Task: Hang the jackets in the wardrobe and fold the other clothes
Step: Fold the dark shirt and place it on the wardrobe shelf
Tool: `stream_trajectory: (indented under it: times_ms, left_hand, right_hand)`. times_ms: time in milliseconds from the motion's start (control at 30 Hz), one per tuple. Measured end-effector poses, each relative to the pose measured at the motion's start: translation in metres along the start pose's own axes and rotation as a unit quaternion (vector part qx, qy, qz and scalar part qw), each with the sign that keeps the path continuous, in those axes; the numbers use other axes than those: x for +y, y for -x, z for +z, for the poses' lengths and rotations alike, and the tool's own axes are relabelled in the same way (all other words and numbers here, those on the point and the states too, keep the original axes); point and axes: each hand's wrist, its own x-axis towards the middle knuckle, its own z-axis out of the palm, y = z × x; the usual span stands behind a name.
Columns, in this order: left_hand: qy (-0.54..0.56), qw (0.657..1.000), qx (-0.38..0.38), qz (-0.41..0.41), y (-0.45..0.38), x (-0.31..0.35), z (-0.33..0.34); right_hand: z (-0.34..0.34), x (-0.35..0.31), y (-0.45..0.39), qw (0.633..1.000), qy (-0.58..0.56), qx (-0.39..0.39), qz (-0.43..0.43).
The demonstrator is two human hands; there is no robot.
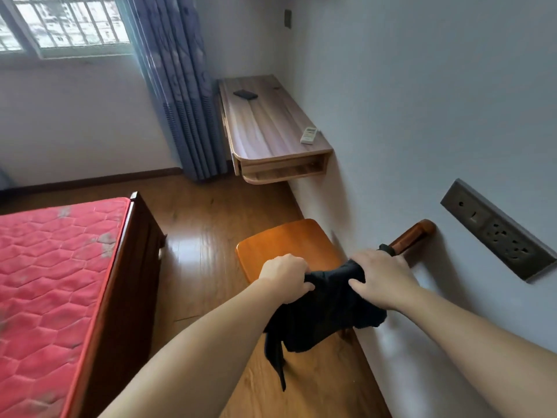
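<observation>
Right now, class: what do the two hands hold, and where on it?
Both hands, left hand and right hand, grip a black garment by its bunched upper edge.

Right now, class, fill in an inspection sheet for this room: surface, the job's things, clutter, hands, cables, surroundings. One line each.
Surface: wooden chair seat, bare where visible, against the wall.
Job's things: one black garment, bunched, held above the chair's near edge, a strip hanging down; no wardrobe or other clothes in view.
Clutter: white remote and dark phone on the wall shelf.
Hands: left hand and right hand each grip the garment's top edge.
Cables: nothing seen; socket strip on the wall, nothing plugged in.
Surroundings: bed with bare red mattress to the left, blue curtain, barred window, wood floor.
</observation>
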Motion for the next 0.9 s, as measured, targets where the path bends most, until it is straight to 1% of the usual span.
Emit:
stream_trajectory:
  times_ms: [67,133,267,367,467,567,700,767,900]
  left_hand:
    - [0.016,1.0,0.009,-0.023,0.001,-0.003,-0.004]
    - [0.03,0.998,0.027,-0.05,0.004,-0.005,-0.007]
    - [0.047,0.993,0.053,-0.096,0.012,-0.001,-0.012]
    - [0.102,0.979,0.099,-0.149,0.023,0.003,-0.011]
    - [0.188,0.948,0.161,-0.2,0.041,0.005,-0.016]
    - [0.277,0.906,0.225,-0.226,0.067,0.006,-0.037]
    - [0.365,0.841,0.325,-0.232,0.12,-0.008,-0.071]
    - [0.369,0.823,0.357,-0.242,0.156,-0.02,-0.083]
    - [0.354,0.801,0.401,-0.268,0.249,-0.043,-0.094]
  right_hand:
    - [-0.002,0.006,-0.011,0.998,0.017,-0.026,-0.052]
    - [-0.005,0.015,-0.021,0.993,0.032,-0.03,-0.108]
    - [-0.008,0.031,-0.032,0.986,0.007,-0.032,-0.166]
    - [-0.01,0.037,-0.036,0.985,-0.059,-0.037,-0.161]
    - [-0.014,0.032,-0.039,0.971,-0.192,-0.006,-0.143]
    - [-0.03,0.005,-0.039,0.942,-0.294,0.043,-0.158]
    - [-0.07,-0.058,-0.026,0.898,-0.362,0.125,-0.218]
    - [-0.088,-0.094,-0.01,0.878,-0.37,0.156,-0.259]
    - [-0.107,-0.17,0.031,0.862,-0.347,0.151,-0.339]
